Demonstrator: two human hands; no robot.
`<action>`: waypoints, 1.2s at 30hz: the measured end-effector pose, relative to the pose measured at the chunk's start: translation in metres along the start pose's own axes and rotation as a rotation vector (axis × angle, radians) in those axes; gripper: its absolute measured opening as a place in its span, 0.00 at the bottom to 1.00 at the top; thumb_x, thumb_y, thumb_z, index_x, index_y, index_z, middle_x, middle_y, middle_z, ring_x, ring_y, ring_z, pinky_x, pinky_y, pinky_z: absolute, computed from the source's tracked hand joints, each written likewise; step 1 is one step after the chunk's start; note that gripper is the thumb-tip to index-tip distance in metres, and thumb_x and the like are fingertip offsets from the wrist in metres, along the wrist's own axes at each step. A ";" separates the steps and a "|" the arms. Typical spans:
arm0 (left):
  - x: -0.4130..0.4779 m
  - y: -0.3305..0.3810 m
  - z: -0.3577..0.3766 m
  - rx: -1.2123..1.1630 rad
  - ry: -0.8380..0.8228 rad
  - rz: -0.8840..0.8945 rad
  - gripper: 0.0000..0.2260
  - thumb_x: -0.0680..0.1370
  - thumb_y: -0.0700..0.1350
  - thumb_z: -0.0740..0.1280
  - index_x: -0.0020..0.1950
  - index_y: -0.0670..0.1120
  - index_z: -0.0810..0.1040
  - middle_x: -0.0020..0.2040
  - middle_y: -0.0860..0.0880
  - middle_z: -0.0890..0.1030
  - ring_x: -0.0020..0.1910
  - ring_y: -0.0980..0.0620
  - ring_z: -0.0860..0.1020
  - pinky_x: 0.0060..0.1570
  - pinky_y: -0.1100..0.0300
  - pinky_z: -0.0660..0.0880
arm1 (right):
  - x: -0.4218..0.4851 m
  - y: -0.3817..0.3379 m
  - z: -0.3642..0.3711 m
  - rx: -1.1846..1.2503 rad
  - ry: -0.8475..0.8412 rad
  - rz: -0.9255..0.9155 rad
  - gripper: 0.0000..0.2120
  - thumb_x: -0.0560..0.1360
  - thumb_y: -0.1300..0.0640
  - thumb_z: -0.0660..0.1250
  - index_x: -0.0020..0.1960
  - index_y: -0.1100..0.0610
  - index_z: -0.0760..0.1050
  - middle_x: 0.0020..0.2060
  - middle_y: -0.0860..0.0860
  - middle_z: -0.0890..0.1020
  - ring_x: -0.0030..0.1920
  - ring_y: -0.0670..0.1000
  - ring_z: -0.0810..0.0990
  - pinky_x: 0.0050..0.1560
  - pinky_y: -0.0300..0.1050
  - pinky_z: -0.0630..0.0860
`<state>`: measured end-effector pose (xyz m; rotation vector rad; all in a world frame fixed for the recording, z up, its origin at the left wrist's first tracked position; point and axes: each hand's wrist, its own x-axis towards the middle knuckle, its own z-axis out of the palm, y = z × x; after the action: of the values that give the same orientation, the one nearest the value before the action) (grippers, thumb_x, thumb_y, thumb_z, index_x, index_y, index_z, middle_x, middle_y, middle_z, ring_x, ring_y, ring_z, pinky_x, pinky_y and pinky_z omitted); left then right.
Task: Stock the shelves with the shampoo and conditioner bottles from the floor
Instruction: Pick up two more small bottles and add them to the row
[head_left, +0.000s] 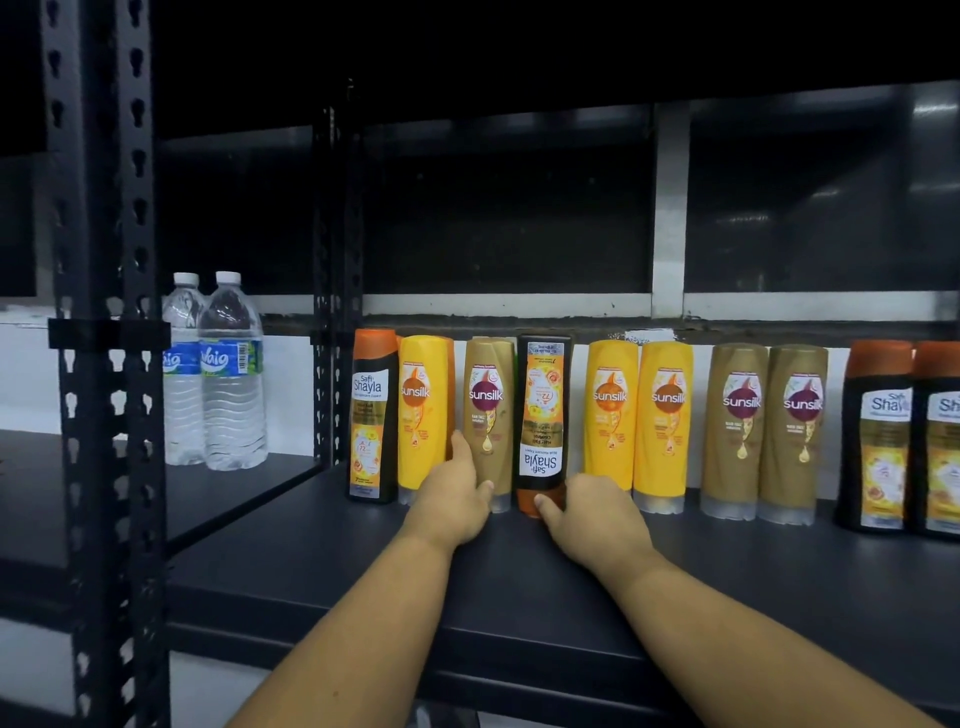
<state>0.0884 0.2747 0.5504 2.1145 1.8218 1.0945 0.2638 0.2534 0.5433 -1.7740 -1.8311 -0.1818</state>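
Matte, perhaps metal shelf; glossy bottles

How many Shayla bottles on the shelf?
4 Shayla bottles: one at the row's left end, one upside down mid-row, held by the right hand, two at far right, the last cut by the frame edge. More may hide behind.

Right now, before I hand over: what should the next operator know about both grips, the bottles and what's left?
The left grip holds the brown Sunsilk bottle low down.
The right grip holds the inverted Shayla bottle at its orange cap.
Both bottles stand on the shelf, in the row at its back.
Done: a row is stocked.
Left: that Shayla stands cap-down, unlike the other Shaylas; floor stock is out of view.
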 end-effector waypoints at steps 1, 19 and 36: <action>-0.001 0.000 -0.001 0.054 0.023 -0.003 0.32 0.83 0.48 0.65 0.83 0.43 0.52 0.71 0.43 0.75 0.67 0.43 0.75 0.64 0.52 0.75 | -0.001 -0.001 -0.001 -0.026 0.001 0.004 0.18 0.81 0.41 0.62 0.54 0.55 0.78 0.50 0.53 0.82 0.52 0.55 0.81 0.45 0.46 0.76; -0.119 0.020 -0.056 0.164 -0.229 0.178 0.21 0.81 0.57 0.66 0.72 0.51 0.77 0.66 0.51 0.81 0.63 0.53 0.78 0.66 0.53 0.75 | -0.107 0.007 -0.077 -0.052 -0.377 -0.254 0.22 0.83 0.42 0.55 0.73 0.48 0.73 0.70 0.49 0.77 0.69 0.53 0.74 0.68 0.49 0.71; -0.339 0.048 0.013 0.021 -0.387 0.247 0.22 0.83 0.54 0.65 0.75 0.48 0.74 0.71 0.49 0.78 0.70 0.50 0.75 0.68 0.61 0.68 | -0.343 0.080 -0.091 0.104 -0.477 -0.227 0.28 0.84 0.42 0.56 0.80 0.52 0.60 0.78 0.48 0.66 0.77 0.49 0.63 0.75 0.44 0.61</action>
<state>0.1346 -0.0402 0.4232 2.4051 1.4315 0.6438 0.3506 -0.0811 0.4282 -1.6290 -2.3290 0.2703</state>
